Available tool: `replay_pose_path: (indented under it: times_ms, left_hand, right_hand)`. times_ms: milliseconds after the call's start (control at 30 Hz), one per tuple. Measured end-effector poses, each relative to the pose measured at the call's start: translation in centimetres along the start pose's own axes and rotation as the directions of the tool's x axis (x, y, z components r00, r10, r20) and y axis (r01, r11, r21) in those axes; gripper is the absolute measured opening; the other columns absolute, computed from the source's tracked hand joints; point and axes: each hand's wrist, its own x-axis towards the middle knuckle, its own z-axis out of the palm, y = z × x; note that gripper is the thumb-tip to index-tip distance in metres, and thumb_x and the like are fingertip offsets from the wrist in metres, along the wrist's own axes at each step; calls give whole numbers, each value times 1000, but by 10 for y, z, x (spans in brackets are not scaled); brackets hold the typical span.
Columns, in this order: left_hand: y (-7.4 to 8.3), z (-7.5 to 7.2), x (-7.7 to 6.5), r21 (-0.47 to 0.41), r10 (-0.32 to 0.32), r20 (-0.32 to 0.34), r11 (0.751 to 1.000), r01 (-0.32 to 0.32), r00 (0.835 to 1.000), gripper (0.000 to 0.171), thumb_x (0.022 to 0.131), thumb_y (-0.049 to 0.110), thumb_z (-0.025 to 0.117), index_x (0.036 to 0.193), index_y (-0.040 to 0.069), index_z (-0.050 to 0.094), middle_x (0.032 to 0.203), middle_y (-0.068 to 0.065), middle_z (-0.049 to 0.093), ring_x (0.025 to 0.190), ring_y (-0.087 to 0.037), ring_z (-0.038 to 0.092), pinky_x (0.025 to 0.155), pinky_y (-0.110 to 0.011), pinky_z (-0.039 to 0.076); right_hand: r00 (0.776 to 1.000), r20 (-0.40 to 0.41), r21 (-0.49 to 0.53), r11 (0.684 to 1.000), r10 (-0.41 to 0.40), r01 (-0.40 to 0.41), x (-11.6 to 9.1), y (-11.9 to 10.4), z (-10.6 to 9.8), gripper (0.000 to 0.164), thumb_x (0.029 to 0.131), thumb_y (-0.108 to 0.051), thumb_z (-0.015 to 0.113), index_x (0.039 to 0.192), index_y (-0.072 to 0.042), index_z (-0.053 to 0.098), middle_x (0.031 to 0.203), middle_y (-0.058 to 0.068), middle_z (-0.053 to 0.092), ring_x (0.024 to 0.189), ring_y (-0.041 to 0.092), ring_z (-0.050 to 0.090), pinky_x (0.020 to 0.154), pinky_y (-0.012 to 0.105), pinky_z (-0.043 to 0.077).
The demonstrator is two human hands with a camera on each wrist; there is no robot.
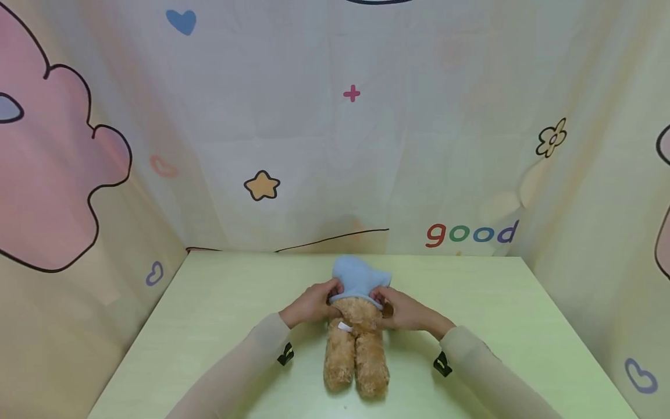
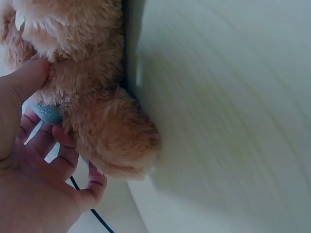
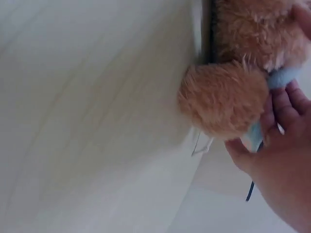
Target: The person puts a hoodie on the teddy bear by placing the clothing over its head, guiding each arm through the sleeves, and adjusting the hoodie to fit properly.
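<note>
- Nearest the camera are two long cream fabric sleeves, the left (image 1: pixel 230 369) and the right (image 1: pixel 494 372), reaching in from the bottom edge, with a small black clip-like piece (image 1: pixel 285 354) beside the left wrist and another (image 1: pixel 442 364) beside the right.
- Between them, on the pale yellow-green counter (image 1: pixel 235 282), lies a fluffy golden-brown plush toy (image 1: pixel 361 314), its legs pointing towards the person and a small white fabric tag (image 1: pixel 344 326) near the top of the legs. The tag suggests its back is up, though no face shows to confirm it.
- A soft light-blue fabric hat (image 1: pixel 356 276) covers the toy's head end; one pointed corner sticks out to the right.
- The left hand (image 1: pixel 312 302) has its fingers curled at the left end of the hat's hem; the left wrist view shows its thumb against the fur.
- The right hand (image 1: pixel 409 309) pinches the hem's opposite end, its fingers drawn close on the cloth.
- The step in hand looks like working the hat's edge at the toy's head; whether the hat is being fitted or taken off, I cannot tell.
- The next move probably calls for an even pull from both sides, thumbs steadying the toy, since a one-sided tug could twist the hat.
</note>
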Motion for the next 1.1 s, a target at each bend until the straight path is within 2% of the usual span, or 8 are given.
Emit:
replay_pose_path:
  times_ms: [233,433,533,633,733,900,1000,1100]
  left_hand:
    - [3,4,1,118,39,-10,992,-38,999,32,78,21,74,97,17,49,82,6,51,70,-10,42,65,-23,34]
    - [9,5,-1,213,116,-34,971,-106,993,30,79,26,73,85,16,46,73,6,44,66,-9,38,63,-25,28]
    - [10,6,-3,239,134,-47,964,-119,990,30,79,26,74,82,17,46,73,8,44,66,-8,38,63,-24,29]
    - [8,6,-6,201,109,-58,975,-95,992,28,79,25,74,84,19,47,75,8,46,69,-9,39,65,-23,31]
    - [6,2,-10,112,44,-49,993,-38,998,25,79,24,72,93,21,51,83,5,50,77,-12,41,69,-26,34]
    - [4,-8,-8,7,-61,-14,998,61,998,37,84,31,58,117,16,52,114,-1,53,105,-20,42,89,-41,35]
    - [3,-14,0,-54,-96,-42,994,94,994,34,93,32,43,119,13,55,119,-5,55,113,-24,44,95,-45,35]
    - [5,-19,10,-115,-120,-119,988,107,986,32,100,29,36,99,10,62,105,-6,57,99,-22,49,85,-39,40]
  right_hand:
    - [991,-115,-187,981,-71,49,-1,0,8,32,72,-19,77,84,-17,47,75,-7,41,67,7,37,63,21,30]
    - [953,-231,-322,939,-197,117,-1,3,17,36,67,-10,74,66,-19,40,62,-13,27,58,2,28,57,18,24]
    - [942,-239,-413,903,-235,120,-2,2,20,35,66,-6,69,64,-18,36,61,-13,24,57,3,26,56,18,21]
    - [955,-217,-446,891,-200,85,-3,-2,18,31,70,-13,70,66,-18,40,61,-11,29,58,4,29,55,19,23]
    - [977,-166,-423,904,-135,53,-2,-6,9,20,75,-27,73,79,-23,54,72,-13,45,67,4,41,60,21,35]
    - [991,-111,-216,975,-70,45,6,-9,-19,24,85,-38,65,102,-21,66,103,-5,58,93,12,55,80,34,47]
    - [982,-187,-123,992,-35,12,17,-8,-37,23,93,-36,55,95,-19,70,107,0,59,97,18,56,79,37,47]
    - [960,-279,-95,994,24,-53,34,-5,-48,24,95,-33,51,97,-16,68,105,3,60,97,20,58,79,37,48]
